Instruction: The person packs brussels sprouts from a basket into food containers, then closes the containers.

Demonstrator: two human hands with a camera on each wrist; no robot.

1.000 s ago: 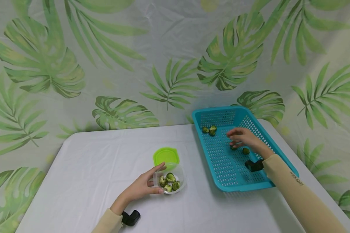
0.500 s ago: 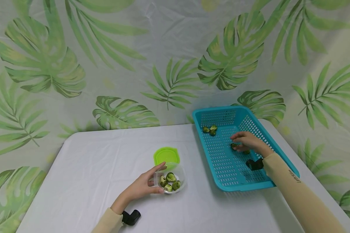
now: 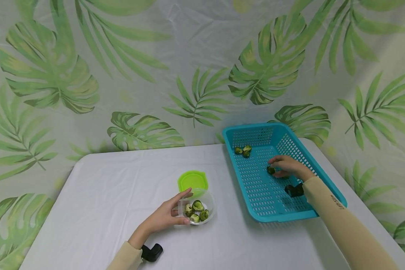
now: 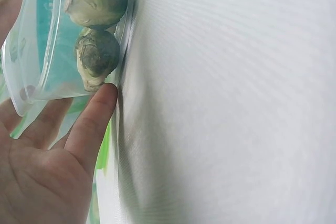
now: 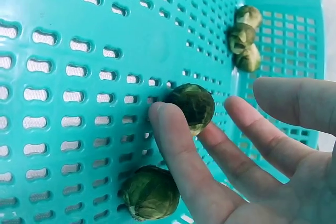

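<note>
My left hand grips a clear plastic container by its side, thumb near and fingers behind. Several Brussels sprouts lie in it; two of them show through its wall in the left wrist view. My right hand is down inside a blue perforated basket. Its fingers spread around one Brussels sprout, with fingertips right at its side and the thumb apart from it. A second sprout lies below those fingers, mostly hidden in the head view.
Three more Brussels sprouts sit together in the basket's far left corner. A bright green lid lies on the white-covered table just behind the container. A leaf-printed curtain hangs behind the table.
My right hand has moved slightly right and lower in the basket, down to the sprout, and now covers most of the other one. The left hand and container stay put.
</note>
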